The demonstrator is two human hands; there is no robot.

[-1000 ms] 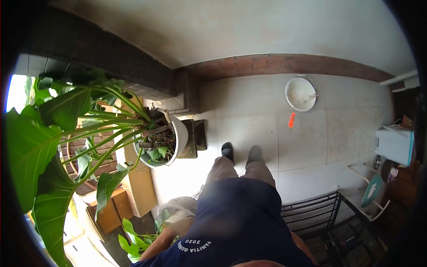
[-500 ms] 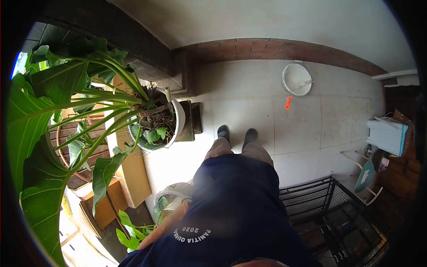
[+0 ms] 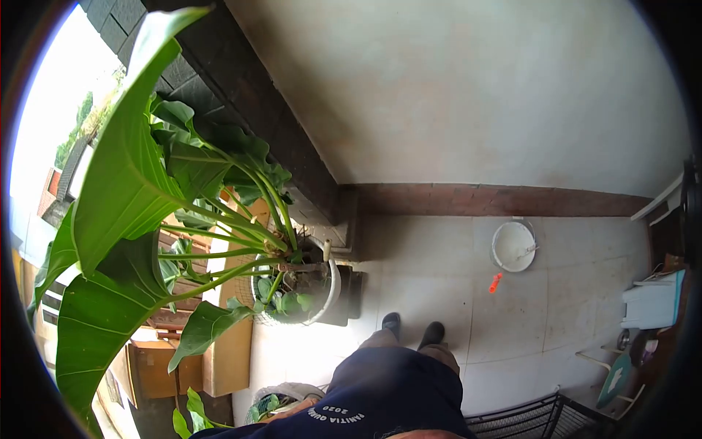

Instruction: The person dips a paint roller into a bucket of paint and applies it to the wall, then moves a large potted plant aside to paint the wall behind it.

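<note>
Down at the lower left, my left hand (image 3: 306,404) shows only in part beside the dark blue shirt (image 3: 395,388). It is close to a pale round pot (image 3: 296,389) with green leaves in it. Whether it touches the pot, and how its fingers are set, cannot be made out. My right hand is out of sight. A large-leaved plant (image 3: 124,183) grows from a white pot (image 3: 335,293) ahead on the left, apart from my hand.
A white bucket (image 3: 513,247) with pale contents stands near the wall, an orange object (image 3: 495,283) beside it on the tiled floor (image 3: 417,278). To the right are a light blue box (image 3: 653,301), a green-seated stool (image 3: 614,380) and a black metal rack (image 3: 556,418).
The view has tilted upward, so more wall shows and the floor things sit lower. My left hand and the nearby pot now lie closer to the bottom edge.
</note>
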